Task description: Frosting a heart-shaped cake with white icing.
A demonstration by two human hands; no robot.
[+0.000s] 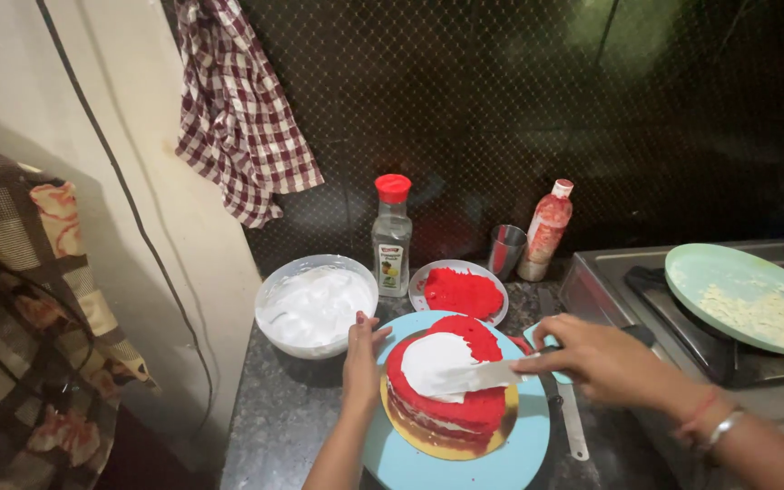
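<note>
Your right hand (596, 358) was closed around the handle of a spatula (475, 376), fingers wrapped together on it; the flat blade lay across the top of the red layered cake (451, 404), resting in the patch of white cream (436, 359) spread over its upper face; the cream covered the near-left part of the top, with bare red crumb showing at the far side. Your left hand (362, 361) sat at the left edge of the round blue plate (501, 458), fingers curled together and touching its rim just beside the cake; the cake itself stood on a yellow board (451, 447) in the middle of that plate, on the dark speckled counter (283, 417).

Behind the plate, to the left, stood a white bowl (316, 304) of whipped cream; beside it a clear bottle with a red cap (392, 234); next, a small plate of red crumbs (460, 292); further right, a steel cup (505, 249) and a red squeeze bottle (546, 230). On the stove (610, 272) at the right rested a pale green plate (728, 272) with white shavings; a checked cloth (238, 109) hung on the wall above.
</note>
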